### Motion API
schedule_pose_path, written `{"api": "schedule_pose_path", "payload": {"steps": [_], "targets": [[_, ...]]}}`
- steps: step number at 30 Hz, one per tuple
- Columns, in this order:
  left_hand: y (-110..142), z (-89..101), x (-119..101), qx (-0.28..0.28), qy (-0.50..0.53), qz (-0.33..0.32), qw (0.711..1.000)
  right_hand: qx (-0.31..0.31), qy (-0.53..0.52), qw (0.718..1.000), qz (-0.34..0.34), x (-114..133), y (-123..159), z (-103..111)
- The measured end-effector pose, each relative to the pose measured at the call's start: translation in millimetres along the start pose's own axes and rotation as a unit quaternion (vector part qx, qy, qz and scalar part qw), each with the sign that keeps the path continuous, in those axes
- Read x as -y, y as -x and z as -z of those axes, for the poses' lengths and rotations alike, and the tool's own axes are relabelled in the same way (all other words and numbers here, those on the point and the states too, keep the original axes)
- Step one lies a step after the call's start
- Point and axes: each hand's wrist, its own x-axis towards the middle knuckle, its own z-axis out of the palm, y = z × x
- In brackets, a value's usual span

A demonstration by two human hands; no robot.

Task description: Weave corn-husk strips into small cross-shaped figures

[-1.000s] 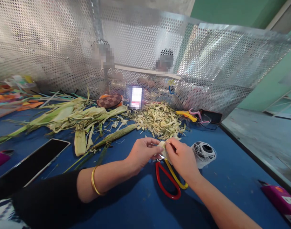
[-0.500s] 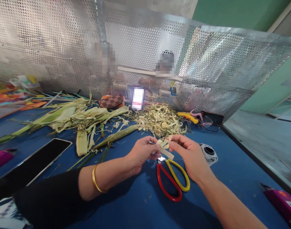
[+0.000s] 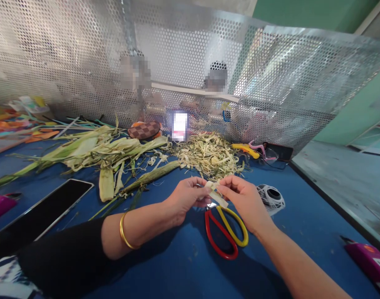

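Observation:
Between my two hands is a pale strip of corn husk [image 3: 219,199], folded or crossed near its upper end. My left hand [image 3: 190,195] pinches it from the left with thumb and fingers. From the right, my right hand [image 3: 241,199] pinches the same strip close to the left fingertips. Just beneath the hands lie scissors [image 3: 222,241] with one red and one yellow handle loop; their blades are mostly hidden. A heap of thin shredded husk strips [image 3: 210,155] sits behind the hands. Larger corn husks [image 3: 105,151] spread out on the left.
On the blue table [image 3: 165,270] are a dark-screened tablet [image 3: 43,211], a spool of white thread [image 3: 271,197], a checkered pouch [image 3: 144,130], a yellow-handled tool [image 3: 246,150] and a purple object [image 3: 369,263]. A perforated metal screen [image 3: 183,50] stands behind; people show through it.
My right hand has shifted slightly left, closer to my left fingertips. The small strip end that stuck up at the right fingertips no longer shows. The scissors lie where they were.

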Motion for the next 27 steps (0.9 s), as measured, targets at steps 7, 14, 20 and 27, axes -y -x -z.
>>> {"api": "schedule_pose_path", "payload": {"steps": [7,14,20,27], "targets": [[-1.4,1.5,3.0,0.029,0.001,-0.02,0.999,0.003,-0.013,1.0,-0.021,-1.7,0.9,-1.5],[-4.1,1.5,5.9,0.039,-0.056,-0.091,0.994,0.014,-0.014,0.999,-0.044,-2.1,0.7,-1.7],[-4.5,1.9,6.6,0.037,-0.12,-0.142,0.982,0.03,0.018,0.999,-0.034,-2.2,0.8,-0.8],[-3.1,1.5,-0.9,0.045,-0.128,-0.102,0.986,0.055,-0.031,0.998,-0.027,0.3,-0.2,0.6]]}}
